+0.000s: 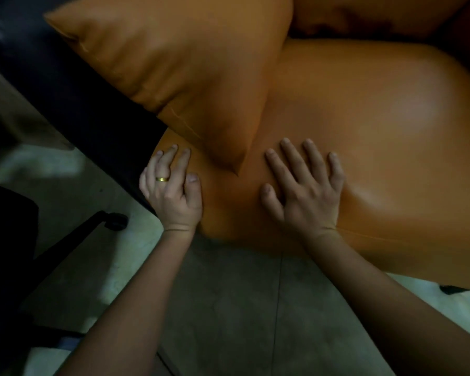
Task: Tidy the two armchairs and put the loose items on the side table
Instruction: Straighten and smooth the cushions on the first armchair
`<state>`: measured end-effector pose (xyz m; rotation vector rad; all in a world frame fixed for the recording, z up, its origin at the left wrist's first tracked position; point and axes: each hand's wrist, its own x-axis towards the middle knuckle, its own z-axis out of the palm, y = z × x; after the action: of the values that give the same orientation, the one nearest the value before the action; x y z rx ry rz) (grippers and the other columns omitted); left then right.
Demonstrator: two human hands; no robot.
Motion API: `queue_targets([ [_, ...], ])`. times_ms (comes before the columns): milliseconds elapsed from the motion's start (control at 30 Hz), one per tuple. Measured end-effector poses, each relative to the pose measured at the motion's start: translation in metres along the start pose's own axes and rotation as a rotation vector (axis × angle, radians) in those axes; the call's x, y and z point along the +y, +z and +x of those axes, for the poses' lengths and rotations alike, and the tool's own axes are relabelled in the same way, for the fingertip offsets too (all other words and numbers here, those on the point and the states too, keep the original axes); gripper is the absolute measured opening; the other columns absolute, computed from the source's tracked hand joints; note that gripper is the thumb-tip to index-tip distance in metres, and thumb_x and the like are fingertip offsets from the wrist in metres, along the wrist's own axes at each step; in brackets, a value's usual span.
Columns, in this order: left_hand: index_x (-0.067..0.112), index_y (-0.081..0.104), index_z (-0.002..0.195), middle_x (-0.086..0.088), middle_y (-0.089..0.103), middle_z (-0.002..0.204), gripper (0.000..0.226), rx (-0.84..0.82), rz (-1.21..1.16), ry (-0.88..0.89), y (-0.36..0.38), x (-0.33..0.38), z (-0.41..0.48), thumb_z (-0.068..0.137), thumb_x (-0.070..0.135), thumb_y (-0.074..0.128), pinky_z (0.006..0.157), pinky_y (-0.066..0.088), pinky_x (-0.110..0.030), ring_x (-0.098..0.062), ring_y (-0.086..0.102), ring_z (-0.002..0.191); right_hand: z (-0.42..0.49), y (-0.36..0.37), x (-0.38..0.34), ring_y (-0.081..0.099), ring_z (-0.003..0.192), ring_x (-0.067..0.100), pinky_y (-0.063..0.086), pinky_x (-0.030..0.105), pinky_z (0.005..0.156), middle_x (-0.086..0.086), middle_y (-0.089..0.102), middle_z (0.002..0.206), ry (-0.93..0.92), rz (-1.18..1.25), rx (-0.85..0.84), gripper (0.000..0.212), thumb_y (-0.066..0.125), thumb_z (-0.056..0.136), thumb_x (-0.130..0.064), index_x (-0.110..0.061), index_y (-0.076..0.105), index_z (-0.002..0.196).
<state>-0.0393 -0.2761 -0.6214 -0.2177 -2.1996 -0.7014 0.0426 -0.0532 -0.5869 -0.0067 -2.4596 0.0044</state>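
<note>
Your right hand (pixel 304 191) lies flat on the armchair's orange seat cushion (pixel 377 158), fingers spread, its grip wide and holding nothing. Your left hand (pixel 171 191) rests straight fingers on the seat's left edge beside the black armrest (pixel 73 99), grip also wide and empty. The orange pillow (pixel 190 63) leans on the seat against that armrest, its lower corner pointing between your hands.
</note>
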Motion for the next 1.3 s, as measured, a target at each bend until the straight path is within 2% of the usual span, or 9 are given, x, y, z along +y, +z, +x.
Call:
queue_targets([
  [200, 0.024, 0.052, 0.144, 0.002, 0.042, 0.155, 0.045, -0.316, 0.016, -0.100, -0.039, 0.014, 0.003, 0.102, 0.034, 0.040, 0.121, 0.019, -0.050, -0.021, 0.027, 0.148, 0.002, -0.024, -0.005, 0.026, 0.150, 0.026, 0.013, 0.054, 0.121, -0.003, 0.039, 0.159, 0.051, 0.033, -0.200, 0.057, 0.035, 0.098, -0.060, -0.036, 0.043, 0.150],
  [367, 0.023, 0.050, 0.145, 0.012, 0.032, 0.160, 0.043, -0.403, -0.208, -0.380, -0.073, 0.058, -0.027, 0.103, 0.032, 0.048, 0.123, 0.017, -0.040, -0.009, 0.014, 0.152, -0.003, -0.045, 0.009, 0.029, 0.149, 0.022, 0.014, 0.045, 0.124, -0.001, 0.047, 0.154, 0.096, 0.260, -0.248, 0.047, 0.044, 0.098, -0.042, -0.027, 0.055, 0.141],
  [467, 0.019, 0.066, 0.128, 0.010, 0.050, 0.147, 0.031, -0.484, -0.231, 0.021, -0.085, 0.089, -0.048, 0.102, 0.025, 0.051, 0.121, 0.025, -0.047, -0.013, 0.030, 0.147, -0.016, -0.057, 0.038, 0.044, 0.141, 0.025, 0.025, 0.045, 0.119, 0.000, 0.059, 0.142, 0.136, 0.265, -0.160, 0.043, 0.048, 0.094, -0.034, -0.022, 0.065, 0.131],
  [533, 0.021, 0.066, 0.127, 0.007, 0.052, 0.146, 0.032, -0.577, -0.180, 0.381, -0.077, 0.109, -0.054, 0.100, 0.028, 0.052, 0.123, 0.019, -0.043, -0.013, 0.032, 0.146, -0.024, -0.064, 0.061, 0.048, 0.137, 0.028, 0.028, 0.047, 0.117, 0.001, 0.062, 0.139, 0.165, 0.213, -0.132, 0.043, 0.047, 0.093, -0.034, -0.020, 0.067, 0.129],
  [567, 0.022, 0.064, 0.130, 0.006, 0.050, 0.148, 0.034, -0.613, -0.167, 0.432, -0.071, 0.121, -0.053, 0.100, 0.030, 0.051, 0.124, 0.015, -0.041, -0.013, 0.031, 0.146, -0.028, -0.068, 0.073, 0.047, 0.137, 0.029, 0.028, 0.048, 0.117, 0.002, 0.062, 0.139, 0.185, 0.191, -0.137, 0.043, 0.046, 0.094, -0.035, -0.019, 0.066, 0.129],
  [667, 0.025, 0.054, 0.141, 0.004, 0.040, 0.156, 0.040, -0.637, -0.160, 0.315, -0.052, 0.151, -0.035, 0.103, 0.036, 0.045, 0.123, 0.006, -0.038, -0.015, 0.022, 0.151, -0.033, -0.078, 0.103, 0.042, 0.141, 0.030, 0.024, 0.049, 0.119, 0.002, 0.057, 0.145, 0.269, 0.119, -0.179, 0.046, 0.043, 0.098, -0.039, -0.021, 0.061, 0.136],
  [833, 0.031, 0.039, 0.151, 0.004, 0.028, 0.163, 0.049, -0.735, -0.035, 0.306, -0.015, 0.167, -0.006, 0.105, 0.048, 0.034, 0.125, 0.009, -0.048, -0.018, 0.013, 0.153, -0.033, -0.078, 0.121, 0.031, 0.148, 0.028, 0.015, 0.055, 0.121, 0.003, 0.044, 0.156, 0.319, -0.003, -0.246, 0.055, 0.035, 0.100, -0.049, -0.025, 0.047, 0.148],
  [1100, 0.029, 0.045, 0.149, 0.000, 0.038, 0.158, 0.053, -0.508, 0.023, 0.354, 0.018, 0.163, -0.017, 0.101, 0.048, 0.032, 0.119, 0.019, -0.052, -0.025, 0.028, 0.150, -0.033, -0.064, 0.119, 0.028, 0.149, 0.029, 0.014, 0.059, 0.120, 0.003, 0.038, 0.159, 0.321, -0.112, -0.203, 0.057, 0.032, 0.101, -0.050, -0.026, 0.041, 0.152],
  [1300, 0.023, 0.057, 0.139, -0.003, 0.050, 0.150, 0.056, -0.298, -0.028, 0.466, 0.046, 0.153, -0.020, 0.097, 0.046, 0.029, 0.112, 0.028, -0.048, -0.027, 0.043, 0.142, -0.034, -0.039, 0.127, 0.043, 0.139, 0.038, 0.021, 0.063, 0.115, 0.007, 0.051, 0.150, 0.253, -0.096, 0.034, 0.055, 0.036, 0.097, -0.047, -0.022, 0.056, 0.142],
])
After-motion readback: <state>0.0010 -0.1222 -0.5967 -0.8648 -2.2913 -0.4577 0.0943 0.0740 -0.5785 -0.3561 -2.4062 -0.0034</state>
